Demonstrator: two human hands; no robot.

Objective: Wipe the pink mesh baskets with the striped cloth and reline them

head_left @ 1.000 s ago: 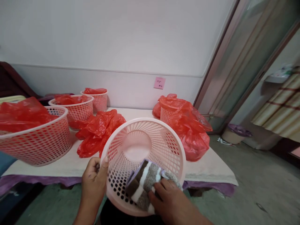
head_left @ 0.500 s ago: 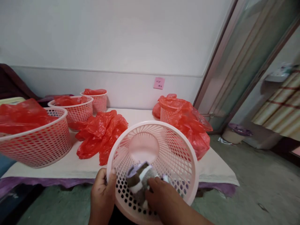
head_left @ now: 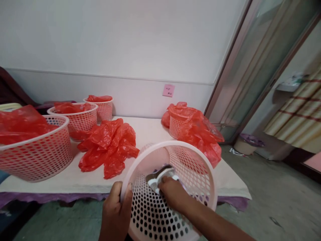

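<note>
A pink perforated plastic basket (head_left: 190,160) is held in front of me, tilted so its opening faces me, just before the table's front edge. My left hand (head_left: 116,209) grips its left rim with the thumb over the edge. My right hand (head_left: 173,194) reaches deep inside the basket and presses a brown, white and purple striped cloth (head_left: 159,175) against the bottom. Most of the cloth is hidden under my fingers.
A table with a cream cover (head_left: 147,130) holds a loose red plastic bag (head_left: 107,147), three pink baskets lined with red bags on the left (head_left: 35,150) (head_left: 75,117) (head_left: 101,107), and another bagged basket (head_left: 193,127) at right. A glass door (head_left: 253,67) stands to the right.
The basket has dropped lower and tipped more upright. My right hand has pushed the cloth from the near rim down into the basket's bottom. My left hand has shifted right along with the rim.
</note>
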